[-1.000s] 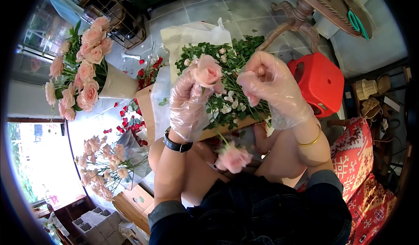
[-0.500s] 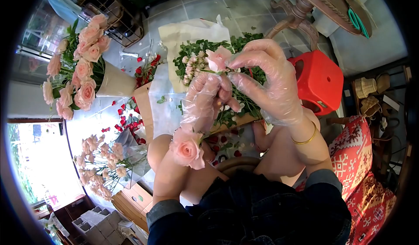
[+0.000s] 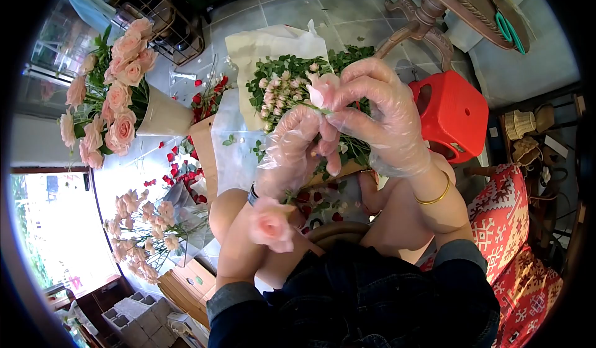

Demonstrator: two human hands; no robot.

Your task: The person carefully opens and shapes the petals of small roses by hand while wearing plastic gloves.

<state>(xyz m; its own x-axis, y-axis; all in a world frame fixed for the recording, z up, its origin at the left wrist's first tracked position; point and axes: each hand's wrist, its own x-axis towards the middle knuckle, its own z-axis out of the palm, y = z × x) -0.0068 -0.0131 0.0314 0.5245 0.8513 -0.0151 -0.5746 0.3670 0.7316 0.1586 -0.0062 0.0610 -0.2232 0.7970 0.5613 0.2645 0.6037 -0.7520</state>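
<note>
Two pale pink roses (image 3: 323, 91) are held apart

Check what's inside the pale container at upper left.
Pink roses with green leaves rise from the pale container. Lower stems and any water inside are covered, so can't tell.

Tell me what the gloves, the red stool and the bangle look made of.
Gloves: apparently thin plastic film, see-through with glinting crinkles. Red stool: probably moulded plastic, smooth, softly shiny. Bangle: likely metal, gold-coloured and shiny; solid or plated, unclear.
</note>
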